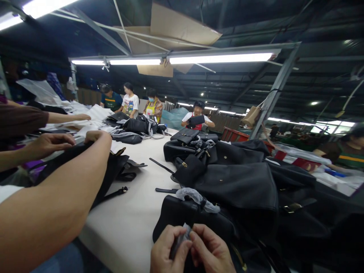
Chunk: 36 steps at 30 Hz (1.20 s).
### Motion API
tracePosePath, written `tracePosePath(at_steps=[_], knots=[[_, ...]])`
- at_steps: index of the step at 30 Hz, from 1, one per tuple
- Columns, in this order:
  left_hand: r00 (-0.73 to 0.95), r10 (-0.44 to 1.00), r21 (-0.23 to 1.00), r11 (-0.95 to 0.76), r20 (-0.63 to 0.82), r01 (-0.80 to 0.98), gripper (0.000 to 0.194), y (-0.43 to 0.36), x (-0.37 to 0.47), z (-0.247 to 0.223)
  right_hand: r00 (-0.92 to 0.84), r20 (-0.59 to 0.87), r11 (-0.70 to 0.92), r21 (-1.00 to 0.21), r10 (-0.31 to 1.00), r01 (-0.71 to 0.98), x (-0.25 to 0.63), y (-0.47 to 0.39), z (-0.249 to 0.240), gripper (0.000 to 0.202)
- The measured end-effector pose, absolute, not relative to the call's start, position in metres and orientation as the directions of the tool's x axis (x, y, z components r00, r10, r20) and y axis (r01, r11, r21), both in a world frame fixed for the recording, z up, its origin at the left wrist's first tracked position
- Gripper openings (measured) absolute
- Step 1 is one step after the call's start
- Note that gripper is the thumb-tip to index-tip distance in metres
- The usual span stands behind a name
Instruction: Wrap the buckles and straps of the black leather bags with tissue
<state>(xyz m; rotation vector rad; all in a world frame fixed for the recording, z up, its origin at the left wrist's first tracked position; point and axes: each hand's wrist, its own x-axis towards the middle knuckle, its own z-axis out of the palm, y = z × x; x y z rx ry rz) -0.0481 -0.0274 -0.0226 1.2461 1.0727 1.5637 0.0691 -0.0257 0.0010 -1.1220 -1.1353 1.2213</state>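
At the bottom of the head view, my left hand and my right hand are close together, thumbs and fingertips pinched. Between them is a small greyish, film-like wrapping piece; what it covers is hidden by my fingers. Just beyond my hands lies a black leather bag, its top handle covered in clear plastic film. A black strap end sticks out beside it on the table. Behind it a larger black bag lies on its side.
Black bags are heaped along the right of the pale table. On the left, a co-worker's bare arm reaches across a black bag. White wrapping sheets lie farther back. Several people stand around the far side.
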Motion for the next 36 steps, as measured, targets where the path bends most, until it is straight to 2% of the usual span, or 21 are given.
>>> tracePosePath(at_steps=[2, 5, 8, 10, 14, 17, 23, 26, 30, 33, 36], knots=[[-0.042, 0.989, 0.950, -0.146, 0.140, -0.275, 0.031, -0.023, -0.048, -0.026, 0.045, 0.043, 0.049, -0.989, 0.998, -0.138, 0.069, -0.027, -0.002, 0.045], [0.201, 0.979, 0.797, 0.104, 0.022, -0.595, 0.035, -0.017, -0.046, -0.030, 0.127, 0.050, 0.073, -0.980, 0.991, -0.188, 0.064, -0.028, -0.005, 0.051], [0.312, 0.950, 0.689, 0.236, -0.016, -0.685, 0.035, -0.015, -0.045, -0.029, 0.189, 0.046, 0.082, -0.979, 0.981, -0.189, 0.060, -0.030, -0.008, 0.044], [0.278, 0.960, 0.709, 0.220, -0.034, -0.670, 0.037, -0.015, -0.045, -0.028, 0.248, 0.054, 0.090, -0.987, 0.967, -0.135, 0.058, -0.031, -0.010, 0.041], [0.098, 0.995, 0.837, 0.055, -0.002, -0.544, 0.040, -0.018, -0.045, -0.027, 0.345, 0.134, 0.112, -0.990, 0.929, 0.082, 0.056, -0.034, -0.018, 0.040], [0.029, 1.000, 0.865, 0.003, 0.013, -0.502, 0.041, -0.021, -0.045, -0.026, 0.358, 0.220, 0.190, -0.975, 0.907, 0.118, 0.055, -0.036, -0.021, 0.038], [0.220, 0.972, 0.725, 0.211, -0.084, -0.656, 0.038, -0.026, -0.043, -0.018, 0.320, 0.261, 0.281, -0.960, 0.911, -0.015, 0.053, -0.040, -0.017, 0.037], [0.255, 0.958, 0.695, 0.273, -0.132, -0.665, 0.037, -0.029, -0.043, -0.014, 0.281, 0.277, 0.299, -0.954, 0.919, -0.037, 0.056, -0.045, -0.008, 0.031], [0.289, 0.950, 0.811, 0.261, -0.119, -0.524, 0.038, -0.030, -0.044, -0.008, 0.169, 0.241, 0.259, -0.961, 0.956, -0.093, 0.061, -0.049, 0.007, 0.026], [0.275, 0.961, 0.916, 0.126, -0.017, -0.381, 0.038, -0.028, -0.046, -0.009, 0.222, 0.244, 0.271, -0.957, 0.944, -0.100, 0.059, -0.051, 0.013, 0.019], [0.269, 0.963, 0.936, 0.105, -0.011, -0.337, 0.038, -0.021, -0.044, -0.026, 0.226, 0.291, 0.296, -0.955, 0.930, 0.009, 0.063, -0.056, 0.012, 0.013]])
